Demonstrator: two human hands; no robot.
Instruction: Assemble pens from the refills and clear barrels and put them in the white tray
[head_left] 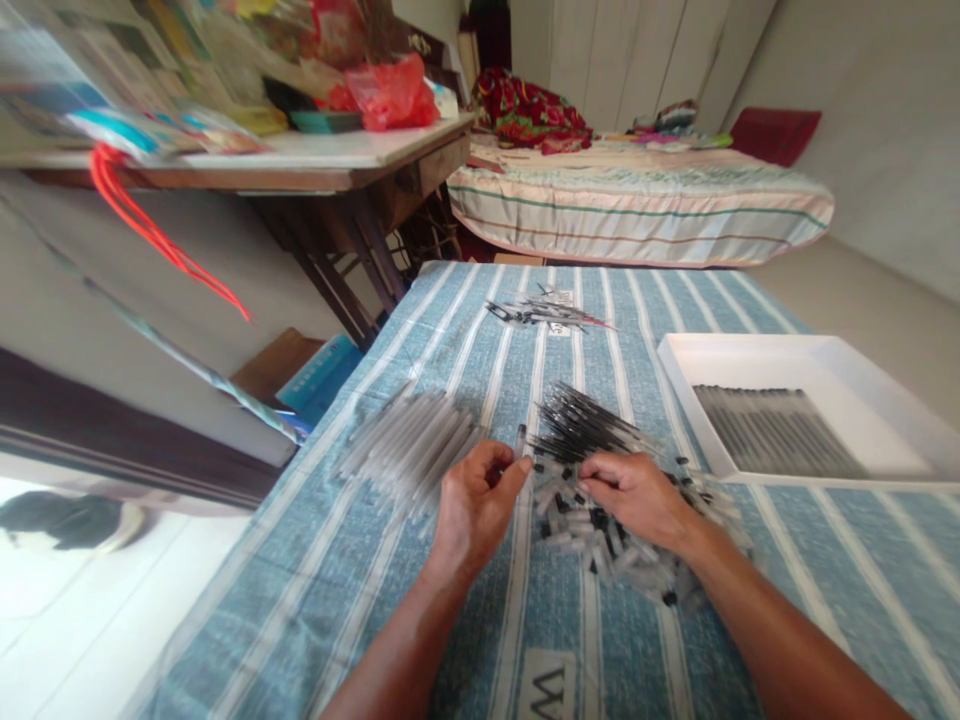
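Observation:
My left hand (480, 495) is closed in a pinch between two piles. From its fingers rises a short translucent pen part (520, 438) with a dark upper end; the rest is hidden. My right hand (634, 492) has its thumb and fingertips pressed together above a heap of small pen caps (600, 540), translucent with black ends. Whatever it pinches is too small to make out. Just beyond it lies a bundle of thin black pen refills (581, 420). Left of my left hand, clear grey pen barrels (420, 440) lie side by side in a slanting pile.
A white open box (885, 400) on the right holds a row of pens (772, 430). Farther back on the striped tablecloth (465, 340) lies a small bunch of thin dark sticks (551, 312). A cluttered desk (315, 175) stands at left, a bed (637, 205) behind.

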